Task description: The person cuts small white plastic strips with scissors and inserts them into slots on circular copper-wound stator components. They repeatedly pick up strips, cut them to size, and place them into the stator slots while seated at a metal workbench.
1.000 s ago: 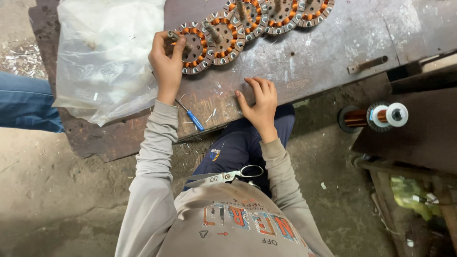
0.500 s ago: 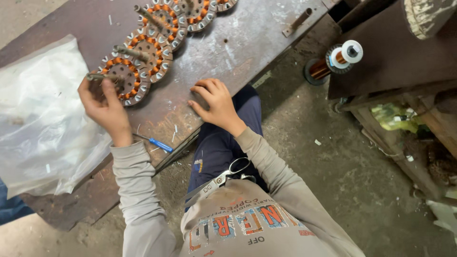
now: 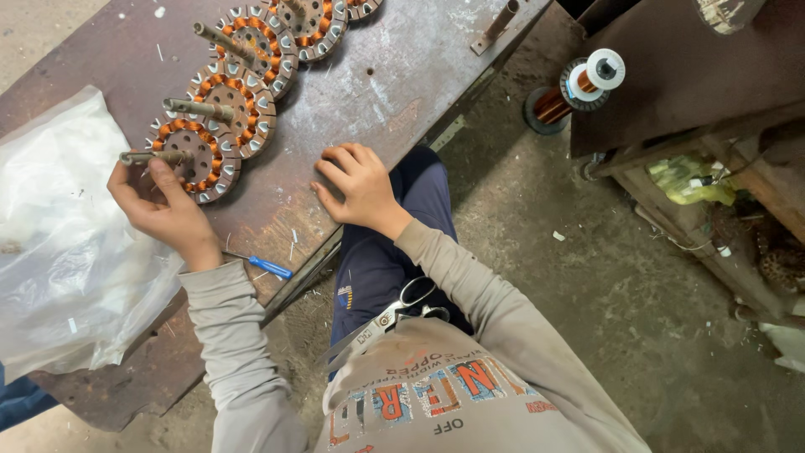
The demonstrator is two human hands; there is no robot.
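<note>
Seen from above, my left hand (image 3: 159,205) reaches forward over the rusty metal workbench (image 3: 394,92), wrist bent slightly back, with thumb and fingers closed around the shaft of the nearest wound stator (image 3: 191,159), which lies flat on the bench at the near end of a diagonal row. The next stator (image 3: 231,113) sits just beside it, overlapping its rim, and a third stator (image 3: 256,42) continues the row away from me. My right hand (image 3: 360,189) rests palm down on the bench near its front edge, fingers curled loosely and holding nothing. A blue-handled screwdriver (image 3: 264,267) lies on the bench just beside my left wrist. A clear plastic bag (image 3: 59,252) covers the bench's left end, touching my left forearm. A spool of copper wire (image 3: 579,88) lies on the floor, well apart to my right. Scissors (image 3: 402,306) rest in my lap.
</note>
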